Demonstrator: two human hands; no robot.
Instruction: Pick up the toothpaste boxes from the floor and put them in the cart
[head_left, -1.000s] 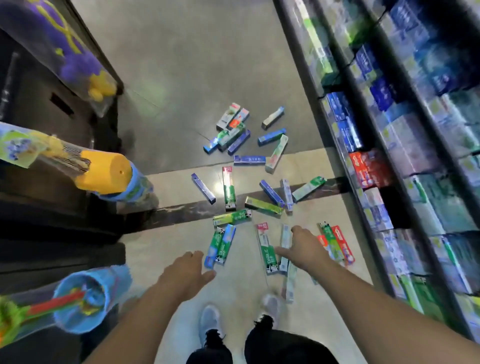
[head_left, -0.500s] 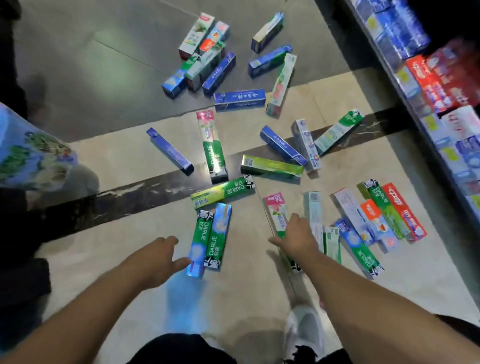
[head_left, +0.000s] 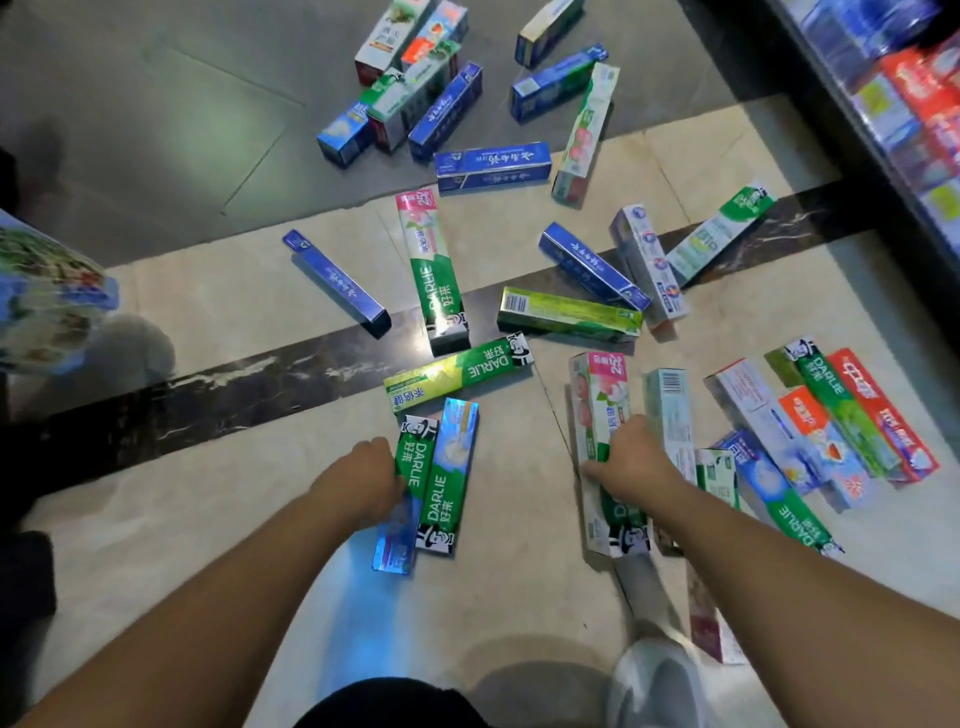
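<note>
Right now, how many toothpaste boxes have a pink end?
2: one box lies across the dark floor stripe, left of centre; the other box is under the right hand. More may be hidden in piles.

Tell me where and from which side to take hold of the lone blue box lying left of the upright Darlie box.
Grip the blue box across its middle, pinching its two long narrow sides, coming straight down from above. It lies flat and diagonal on the floor with bare tile all round it, so a hand turned to match its slant should close without knocking the green Darlie box.
</note>
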